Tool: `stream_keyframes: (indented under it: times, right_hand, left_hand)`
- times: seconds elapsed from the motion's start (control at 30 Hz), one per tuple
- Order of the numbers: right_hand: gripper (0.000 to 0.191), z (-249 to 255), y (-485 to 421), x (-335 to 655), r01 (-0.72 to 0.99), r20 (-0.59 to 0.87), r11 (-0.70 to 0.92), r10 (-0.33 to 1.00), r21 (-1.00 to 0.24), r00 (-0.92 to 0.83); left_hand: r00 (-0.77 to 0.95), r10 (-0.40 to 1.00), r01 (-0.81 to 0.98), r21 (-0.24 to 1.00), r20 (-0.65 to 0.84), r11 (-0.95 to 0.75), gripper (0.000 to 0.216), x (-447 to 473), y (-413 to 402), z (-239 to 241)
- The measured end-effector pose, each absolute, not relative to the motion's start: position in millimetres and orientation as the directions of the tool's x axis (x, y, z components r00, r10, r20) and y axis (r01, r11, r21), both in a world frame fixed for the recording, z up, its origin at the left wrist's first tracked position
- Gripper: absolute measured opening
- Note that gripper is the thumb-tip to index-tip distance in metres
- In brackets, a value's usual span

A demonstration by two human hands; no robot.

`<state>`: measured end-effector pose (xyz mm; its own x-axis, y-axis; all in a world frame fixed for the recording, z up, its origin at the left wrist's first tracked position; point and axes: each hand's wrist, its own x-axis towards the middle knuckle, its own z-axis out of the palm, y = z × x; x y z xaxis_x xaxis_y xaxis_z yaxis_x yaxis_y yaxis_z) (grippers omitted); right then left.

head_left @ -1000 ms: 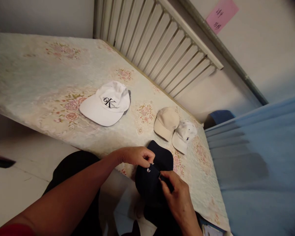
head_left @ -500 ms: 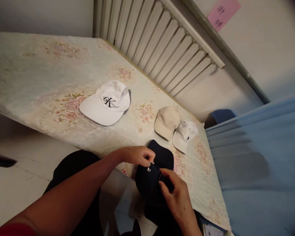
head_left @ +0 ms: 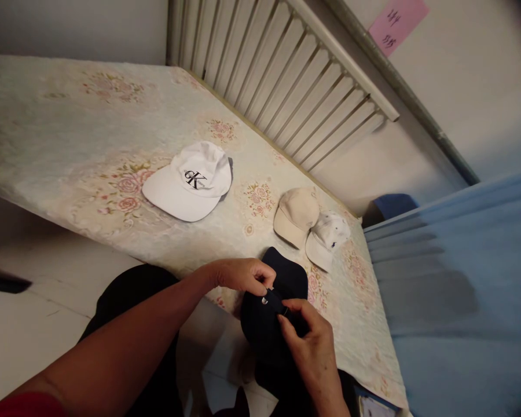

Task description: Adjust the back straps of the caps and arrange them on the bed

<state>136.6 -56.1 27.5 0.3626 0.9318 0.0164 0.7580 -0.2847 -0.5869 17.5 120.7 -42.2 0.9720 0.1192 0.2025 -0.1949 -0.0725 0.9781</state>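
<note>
A dark baseball cap [head_left: 260, 327] is between my hands at the table's near edge, its brim pointing away from me. Thumb and fingers of my left hand [head_left: 245, 275] pinch the cap's strap beside a small metal buckle [head_left: 264, 300]. On the other side of the buckle, my right hand [head_left: 315, 341] pinches the strap between thumb and forefinger. The inside of the cap is mostly dark. Beyond it lie a beige cap [head_left: 297, 211] and a white cap with a small dark emblem [head_left: 329, 234], side by side. Farther left rests a white cap with black letters [head_left: 195, 179].
A floral cloth covers the table [head_left: 39, 133]. Behind its far edge is a white radiator [head_left: 260, 81]. A blue curtain [head_left: 455, 289] hangs along the right end, and a pink note [head_left: 397, 23] is stuck to the wall.
The fingers of my right hand have shifted slightly along the strap, toward the buckle. My left hand keeps its pinch, and the caps on the table lie as before.
</note>
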Motion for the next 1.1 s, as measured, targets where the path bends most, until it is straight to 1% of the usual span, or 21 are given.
stream_keyframes:
  times: [0.2, 0.43, 0.53, 0.67, 0.97, 1.03, 1.1]
  right_hand:
    - [0.014, 27, -56, 137, 0.756, 0.018, -0.307, 0.921, -0.578, 0.388]
    - [0.015, 27, -57, 140, 0.683, -0.038, -0.338, 0.910, -0.648, 0.413]
    - [0.019, 31, -56, 141, 0.595, -0.125, -0.362, 0.908, -0.717, 0.401]
    - [0.026, 36, -53, 141, 0.410, -0.248, -0.375, 0.911, -0.831, 0.330]
    - [0.018, 27, -44, 140, 0.190, -0.286, -0.384, 0.870, -0.903, 0.401]
    - [0.018, 26, -43, 139, 0.185, -0.284, -0.385, 0.866, -0.904, 0.411]
    - [0.016, 27, -42, 137, 0.256, -0.255, -0.380, 0.875, -0.889, 0.412]
  left_hand:
    - [0.975, 0.105, -0.188, 0.979, 0.195, -0.073, 0.010, 18, 121, -43]
    - [0.975, 0.098, -0.195, 0.980, 0.199, -0.045, 0.010, 17, 122, -42]
    - [0.975, 0.105, -0.192, 0.981, 0.195, -0.037, 0.011, 17, 122, -41]
    - [0.976, 0.099, -0.193, 0.981, 0.195, -0.033, 0.012, 17, 121, -40]
    - [0.976, 0.088, -0.196, 0.979, 0.201, -0.056, 0.009, 16, 122, -40]
    - [0.975, 0.087, -0.201, 0.978, 0.206, -0.062, 0.010, 16, 122, -39]
    - [0.974, 0.087, -0.204, 0.978, 0.208, -0.054, 0.010, 16, 121, -39]
